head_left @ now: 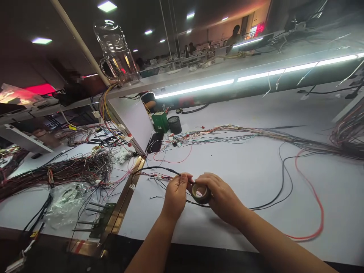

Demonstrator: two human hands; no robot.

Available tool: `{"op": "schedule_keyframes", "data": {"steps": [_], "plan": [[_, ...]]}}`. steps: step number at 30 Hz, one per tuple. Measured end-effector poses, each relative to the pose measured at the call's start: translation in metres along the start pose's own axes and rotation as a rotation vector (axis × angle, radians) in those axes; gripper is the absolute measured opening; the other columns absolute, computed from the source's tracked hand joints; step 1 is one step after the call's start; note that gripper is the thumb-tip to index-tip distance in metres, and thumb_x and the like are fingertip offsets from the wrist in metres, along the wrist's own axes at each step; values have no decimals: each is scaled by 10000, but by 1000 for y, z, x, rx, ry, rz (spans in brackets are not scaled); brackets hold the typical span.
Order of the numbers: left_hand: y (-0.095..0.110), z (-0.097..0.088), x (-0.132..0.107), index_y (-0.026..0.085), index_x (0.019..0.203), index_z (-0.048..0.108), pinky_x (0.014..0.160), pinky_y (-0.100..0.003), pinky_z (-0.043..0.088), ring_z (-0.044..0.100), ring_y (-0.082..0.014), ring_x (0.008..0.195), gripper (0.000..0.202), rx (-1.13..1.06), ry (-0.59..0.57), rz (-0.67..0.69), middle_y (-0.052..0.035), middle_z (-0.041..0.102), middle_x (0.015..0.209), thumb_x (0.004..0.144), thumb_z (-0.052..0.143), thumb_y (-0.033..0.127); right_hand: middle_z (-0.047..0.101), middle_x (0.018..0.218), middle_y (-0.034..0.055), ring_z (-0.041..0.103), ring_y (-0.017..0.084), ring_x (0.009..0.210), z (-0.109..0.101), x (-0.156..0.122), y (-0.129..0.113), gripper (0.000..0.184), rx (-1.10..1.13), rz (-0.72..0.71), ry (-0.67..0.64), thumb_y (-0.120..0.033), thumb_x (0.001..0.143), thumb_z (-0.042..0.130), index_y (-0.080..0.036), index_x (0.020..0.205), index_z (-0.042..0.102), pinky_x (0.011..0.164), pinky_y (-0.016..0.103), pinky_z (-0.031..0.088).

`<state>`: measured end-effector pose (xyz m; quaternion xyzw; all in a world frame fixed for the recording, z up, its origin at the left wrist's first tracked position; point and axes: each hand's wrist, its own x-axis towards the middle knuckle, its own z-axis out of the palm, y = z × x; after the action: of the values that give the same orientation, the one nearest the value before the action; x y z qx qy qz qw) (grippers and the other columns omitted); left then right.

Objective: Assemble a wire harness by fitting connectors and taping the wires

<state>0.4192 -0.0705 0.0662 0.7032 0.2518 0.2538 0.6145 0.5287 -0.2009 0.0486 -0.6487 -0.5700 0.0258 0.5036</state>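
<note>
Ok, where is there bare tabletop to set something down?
White tabletop shows bare between the right hand, the long wire bundle beyond it and the black cables; another patch lies right of the red cable. Left of the metal strip it's crowded with heaped wires and a plastic bag.

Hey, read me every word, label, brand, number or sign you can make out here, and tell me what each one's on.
No text can be read.
Green rectangular box: any marking too small to read.
Small yellow tag, left: too small to read.
Dark round tape roll: nothing legible.
</note>
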Motion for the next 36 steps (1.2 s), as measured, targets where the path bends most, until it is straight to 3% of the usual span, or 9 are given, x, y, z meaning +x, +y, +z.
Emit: {"op": "schedule_keyframes", "data": {"steps": [4, 7, 11, 15, 21, 23, 26, 30, 36], "plan": [[1, 2, -3, 163, 956, 630, 687, -275, 441, 518, -120, 637, 359, -99, -2, 40, -11, 571, 733, 932, 422, 455, 639, 958, 41, 668, 204, 778, -9, 4, 7, 304, 494, 585, -111, -93, 741, 424, -189, 1013, 520, 757, 352, 505], [11, 3, 1, 169, 986, 659, 770, -289, 439, 533, -148, 786, 374, 37, -97, 188, -51, 575, 871, 946, 397, 433, 636, 867, 12, 663, 192, 647, -9, 19, 14, 379, 566, 790, -329, -86, 669, 479, -187, 1032, 518, 617, 299, 502], [27, 3, 10, 168, 945, 691, 886, -328, 433, 568, -182, 909, 406, 180, -247, 310, -82, 632, 960, 952, 376, 423, 614, 972, 13, 641, 189, 743, -11, 33, 13, 510, 415, 676, -424, -67, 637, 577, -238, 1115, 529, 589, 260, 493], [29, 4, 14, 165, 1031, 672, 658, -261, 456, 547, -130, 624, 408, 289, -50, 271, -16, 600, 687, 933, 406, 460, 567, 1052, 10, 644, 132, 692, -20, 19, 2, 508, 468, 458, -227, -73, 739, 487, -263, 1209, 448, 802, 353, 500], [16, 10, 12, 196, 1130, 611, 595, -236, 441, 498, -110, 563, 445, 132, 78, 78, 28, 542, 630, 907, 419, 531, 569, 1106, 59, 579, 177, 838, -10, 1, -8, 394, -87, -104, -70, -7, 810, 433, -261, 1062, 599, 908, 437, 363], [12, 11, 10, 189, 1102, 606, 637, -250, 459, 526, -117, 615, 443, 54, 103, 41, 1, 596, 730, 905, 417, 538, 604, 1011, 47, 568, 182, 846, -5, 0, -5, 366, -13, -45, -13, -5, 804, 399, -235, 1009, 598, 877, 405, 372], [9, 10, 6, 171, 1056, 608, 765, -290, 469, 574, -144, 743, 421, -14, 143, 55, -35, 643, 818, 910, 424, 520, 619, 940, 22, 572, 190, 849, -7, -3, 6, 270, 332, 302, 25, -115, 809, 457, -225, 1029, 568, 771, 327, 431], [10, 11, -3, 169, 997, 645, 857, -322, 449, 589, -157, 824, 383, -2, 60, 141, -59, 667, 878, 933, 413, 467, 613, 824, -8, 567, 168, 705, -18, 1, 26, 327, 558, 721, -185, -229, 766, 565, -212, 1093, 578, 611, 258, 427], [19, 16, 1, 193, 1127, 627, 811, -308, 464, 596, -155, 812, 369, 155, -220, 297, -44, 669, 844, 955, 385, 412, 646, 801, -5, 573, 196, 779, -6, 42, 29, 107, 417, 474, -553, -216, 743, 618, -188, 834, 666, 681, 270, 446]]}}
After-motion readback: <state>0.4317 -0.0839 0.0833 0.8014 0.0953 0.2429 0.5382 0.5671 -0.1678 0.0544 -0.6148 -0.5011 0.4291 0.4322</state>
